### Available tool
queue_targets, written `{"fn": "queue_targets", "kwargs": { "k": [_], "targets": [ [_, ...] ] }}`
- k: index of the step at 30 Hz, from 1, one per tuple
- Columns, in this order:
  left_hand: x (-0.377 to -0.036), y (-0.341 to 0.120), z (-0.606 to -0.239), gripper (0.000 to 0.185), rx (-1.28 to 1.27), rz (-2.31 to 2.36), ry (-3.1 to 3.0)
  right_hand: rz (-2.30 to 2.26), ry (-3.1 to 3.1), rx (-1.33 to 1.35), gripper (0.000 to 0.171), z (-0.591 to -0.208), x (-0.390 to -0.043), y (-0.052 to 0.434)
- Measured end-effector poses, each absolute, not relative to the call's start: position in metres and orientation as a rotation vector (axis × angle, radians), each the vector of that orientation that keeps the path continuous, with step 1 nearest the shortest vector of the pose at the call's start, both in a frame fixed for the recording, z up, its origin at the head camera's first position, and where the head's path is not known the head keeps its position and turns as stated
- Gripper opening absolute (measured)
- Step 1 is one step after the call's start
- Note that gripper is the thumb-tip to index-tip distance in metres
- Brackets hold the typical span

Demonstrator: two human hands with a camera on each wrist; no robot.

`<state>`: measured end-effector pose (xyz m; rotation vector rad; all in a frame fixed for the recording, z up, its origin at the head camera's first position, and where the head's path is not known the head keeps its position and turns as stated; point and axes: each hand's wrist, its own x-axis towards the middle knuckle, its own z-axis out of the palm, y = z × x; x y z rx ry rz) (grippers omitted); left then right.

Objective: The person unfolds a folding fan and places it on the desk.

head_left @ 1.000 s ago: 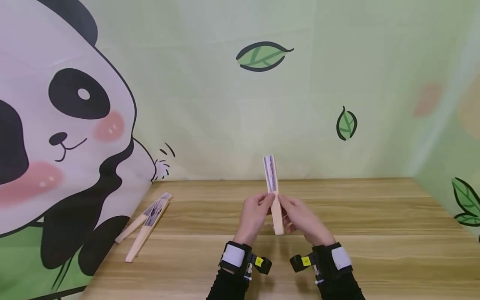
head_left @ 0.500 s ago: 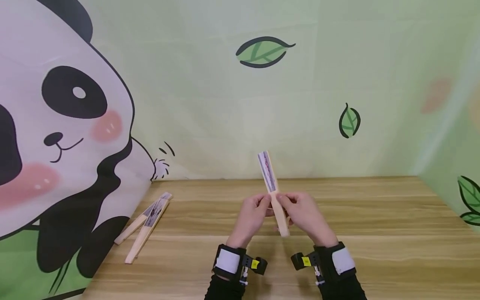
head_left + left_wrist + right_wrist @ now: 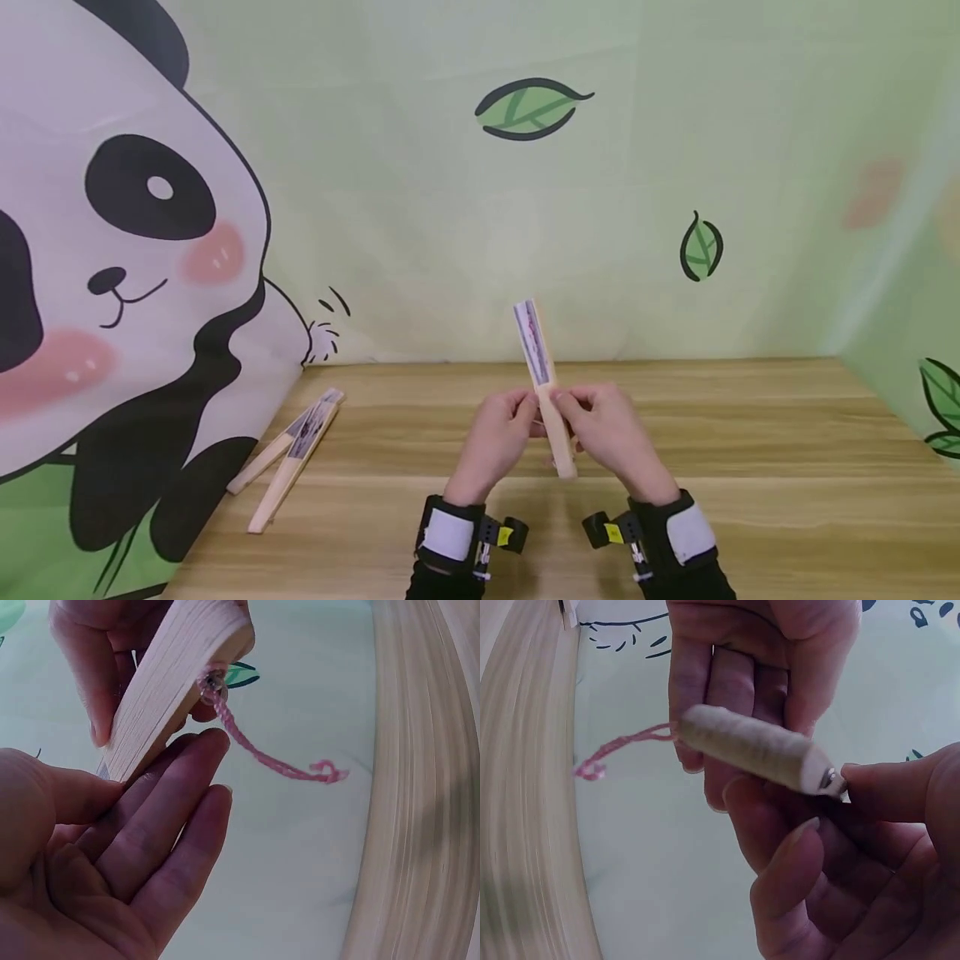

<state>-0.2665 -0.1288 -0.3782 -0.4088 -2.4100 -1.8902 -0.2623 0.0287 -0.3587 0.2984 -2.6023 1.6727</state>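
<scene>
I hold a closed folding fan (image 3: 542,379) upright above the wooden table (image 3: 750,467), its top leaning slightly left. My left hand (image 3: 501,433) pinches its wooden lower half from the left, and my right hand (image 3: 606,427) grips it from the right. In the left wrist view the left hand (image 3: 161,771) has its thumb and fingers on the fan's slats (image 3: 169,690), near the pivot. A pink cord (image 3: 277,761) hangs from the pivot rivet. In the right wrist view the right hand (image 3: 832,817) holds the fan's rounded end (image 3: 750,750) between thumb and fingers.
Two more closed fans (image 3: 288,454) lie side by side on the table at the left, close to the panda backdrop (image 3: 135,250). A green leaf-printed cloth (image 3: 675,167) walls in the back and right side.
The fan's top has tipped a little to the left and its bottom end has swung slightly right. Both hands keep their hold at about the same place.
</scene>
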Motion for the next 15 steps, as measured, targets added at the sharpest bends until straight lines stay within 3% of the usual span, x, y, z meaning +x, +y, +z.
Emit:
{"fn": "queue_targets", "kwargs": {
  "k": [15],
  "targets": [
    [-0.2639,-0.127,-0.377,0.027,-0.401,-1.806,-2.434,1.611,-2.584,0.325,0.027,-0.3575,-0.2576,0.0254]
  ]
}}
